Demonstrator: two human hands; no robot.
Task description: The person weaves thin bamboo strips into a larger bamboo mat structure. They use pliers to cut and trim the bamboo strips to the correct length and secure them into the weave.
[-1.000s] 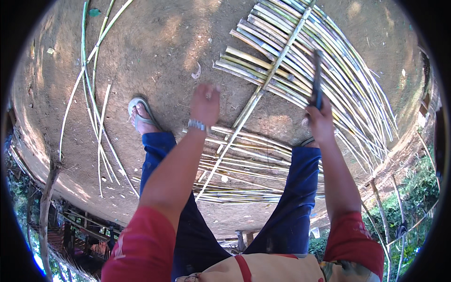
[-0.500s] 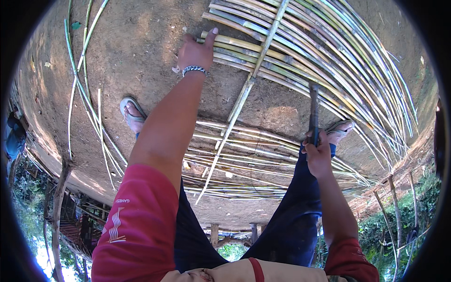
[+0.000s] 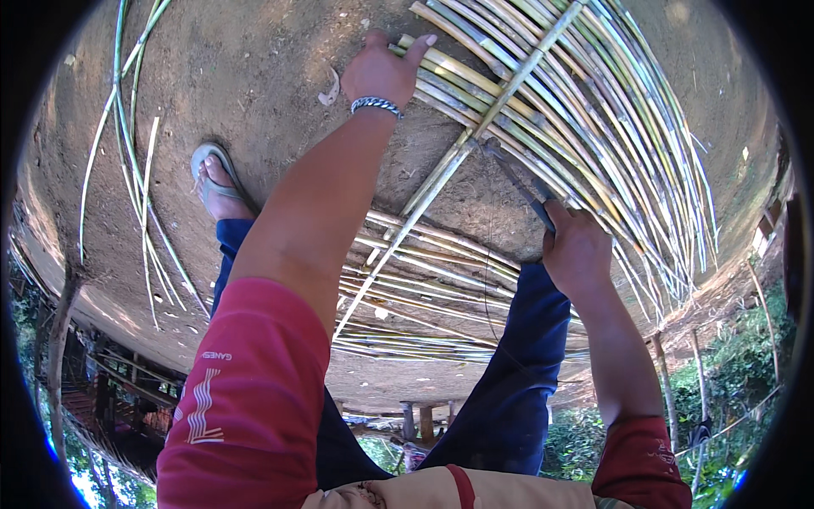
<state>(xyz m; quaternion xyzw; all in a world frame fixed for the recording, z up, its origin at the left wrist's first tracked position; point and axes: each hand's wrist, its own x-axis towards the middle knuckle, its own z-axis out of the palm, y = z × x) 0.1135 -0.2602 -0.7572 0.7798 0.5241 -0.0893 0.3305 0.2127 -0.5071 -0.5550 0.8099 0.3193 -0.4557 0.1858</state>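
Observation:
My left hand, with a chain bracelet at the wrist, is closed on the cut end of a yellow-green bamboo pole. That pole lies among several others side by side, under a crosswise pole. In my right hand is a pair of dark, long-handled pincers. Their head points up and left, close to where the crosswise pole meets the nearest bamboo. Whether the pincers touch anything there I cannot tell. The fingers of my left hand are partly hidden behind the hand.
More thin bamboo poles lie on the ground between my legs. Loose green stalks lie at the left. My sandalled left foot stands on bare earth. A thin dark wire hangs near my right leg. Wooden posts stand along the edges.
The pincers have swung left from upright, with their head now nearer the crosswise pole. My left hand keeps its hold on the bamboo end. The whole view has shifted slightly.

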